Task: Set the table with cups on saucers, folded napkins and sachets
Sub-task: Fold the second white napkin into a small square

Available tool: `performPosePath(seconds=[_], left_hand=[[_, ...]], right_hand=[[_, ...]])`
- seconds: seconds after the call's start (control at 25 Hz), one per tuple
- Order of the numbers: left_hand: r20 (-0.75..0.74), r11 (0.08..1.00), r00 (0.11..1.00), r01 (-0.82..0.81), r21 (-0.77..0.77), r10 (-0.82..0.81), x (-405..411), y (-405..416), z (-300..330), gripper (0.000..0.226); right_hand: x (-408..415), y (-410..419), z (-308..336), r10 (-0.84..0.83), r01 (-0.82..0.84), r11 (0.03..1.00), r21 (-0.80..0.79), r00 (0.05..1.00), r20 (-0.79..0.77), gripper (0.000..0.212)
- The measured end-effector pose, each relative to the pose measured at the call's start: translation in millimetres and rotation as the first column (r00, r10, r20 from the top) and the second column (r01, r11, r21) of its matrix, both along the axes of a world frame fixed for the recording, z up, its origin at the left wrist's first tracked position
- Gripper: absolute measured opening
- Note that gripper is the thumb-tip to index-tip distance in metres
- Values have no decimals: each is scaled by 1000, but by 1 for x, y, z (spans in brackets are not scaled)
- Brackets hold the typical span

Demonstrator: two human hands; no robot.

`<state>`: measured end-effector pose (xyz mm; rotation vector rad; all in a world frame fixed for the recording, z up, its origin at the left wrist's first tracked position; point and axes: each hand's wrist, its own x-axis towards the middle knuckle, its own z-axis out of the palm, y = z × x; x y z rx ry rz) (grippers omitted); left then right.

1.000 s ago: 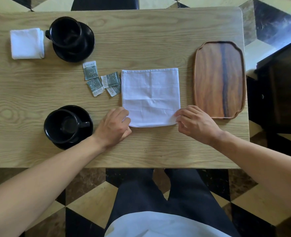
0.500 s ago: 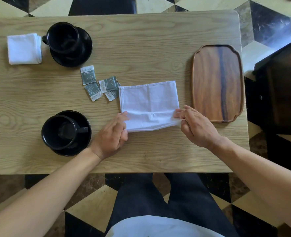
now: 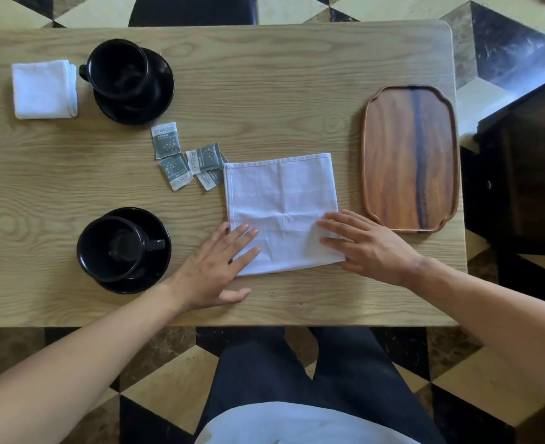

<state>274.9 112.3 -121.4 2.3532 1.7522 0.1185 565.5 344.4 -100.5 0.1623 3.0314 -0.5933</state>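
Head view: flat hands on napkin

Head view, looking down on table (image 3: 264, 75). Left hand (image 3: 213, 267) and right hand (image 3: 367, 245) both spread flat, fingers straight, pressing near edge of white napkin (image 3: 280, 200) at table centre. Beside napkin's left edge, sachets (image 3: 188, 161) in loose cluster. Near left: black cup (image 3: 111, 248) on saucer (image 3: 159, 225). Far left: second cup (image 3: 117, 68) on saucer (image 3: 159, 100), folded napkin (image 3: 43, 89) beside it. Right of napkin: wooden tray (image 3: 410, 158).

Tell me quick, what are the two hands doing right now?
Left hand: open, straight fingers pressing flat on the white napkin.
Right hand: open, fingers flat on the same napkin's right side. Neither hand holds anything.
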Motion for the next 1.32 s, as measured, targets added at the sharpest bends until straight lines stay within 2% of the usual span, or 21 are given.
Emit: performPosePath(seconds=[0.2,0.28,0.4,0.52,0.6,0.8,1.0,1.16,1.32], left_hand=[[39,988,988,-152,24,151,55,38,9,72],[-30,970,969,-245,7,245,84,71,11,68],[-131,934,934,-344,-97,331,111,101,5,72],[-223,870,864,-481,-108,451,86,77,-5,80],[-231,836,825,-543,-76,516,54,42,-7,81],[-166,896,887,-443,-42,431,24,-11,-4,83],[-40,973,973,-227,51,229,74,-5,3,83],[-6,963,963,-270,-22,270,113,26,7,85],[72,922,919,-384,-59,387,121,45,14,77]], right_hand=[[5,-17,-6,-59,58,998,-3,998,-38,42],[7,-25,-7,-113,111,992,-56,993,-35,49],[14,-38,-8,-182,183,980,-74,983,29,64],[18,-43,-10,-217,222,973,-57,973,85,68],[16,-45,-9,-236,244,967,-74,967,99,67],[16,-44,-11,-241,243,964,-105,970,28,60],[14,-31,-11,-180,170,980,-106,979,-92,25],[5,-28,-2,-216,198,972,-129,966,-144,6],[-5,-26,12,-381,343,892,-294,921,-84,9]])
